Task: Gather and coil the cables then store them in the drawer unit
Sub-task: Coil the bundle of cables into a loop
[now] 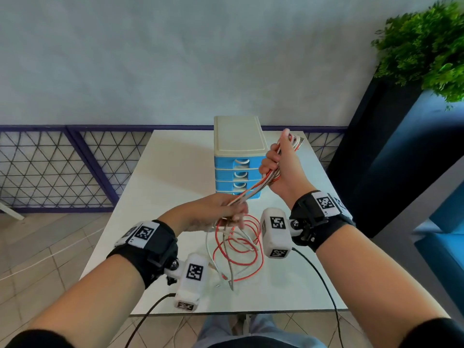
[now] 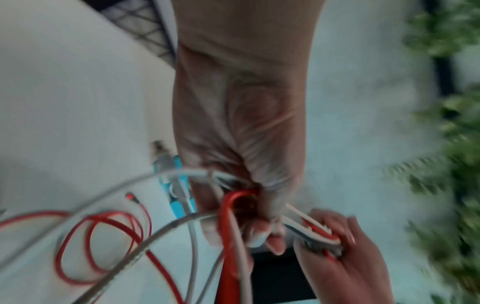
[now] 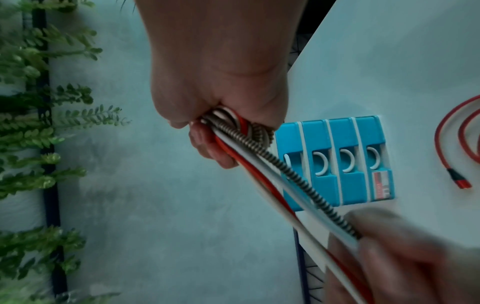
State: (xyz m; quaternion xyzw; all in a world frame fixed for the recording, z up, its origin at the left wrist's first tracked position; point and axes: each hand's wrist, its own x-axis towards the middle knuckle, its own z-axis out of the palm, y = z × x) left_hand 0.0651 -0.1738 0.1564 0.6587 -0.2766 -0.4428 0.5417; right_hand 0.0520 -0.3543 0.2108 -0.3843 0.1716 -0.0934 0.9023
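A bundle of red, white and braided grey cables (image 1: 253,190) runs taut between my two hands above the white table (image 1: 175,177). My right hand (image 1: 281,169) is raised in front of the drawer unit and grips the folded end of the cables (image 3: 233,127). Lower and to the left, my left hand (image 1: 226,209) pinches the same cables (image 2: 233,205). Below it the loose red and white loops (image 1: 238,247) hang and lie on the table. The blue drawer unit (image 1: 238,156) with a cream top stands at the table's far middle, all its drawers (image 3: 335,162) closed.
A dark planter with a green plant (image 1: 426,46) stands at the right. A purple lattice fence (image 1: 62,167) runs behind the table, under a grey wall. Tiled floor lies to the left. A blue seat (image 1: 447,234) is at the right edge.
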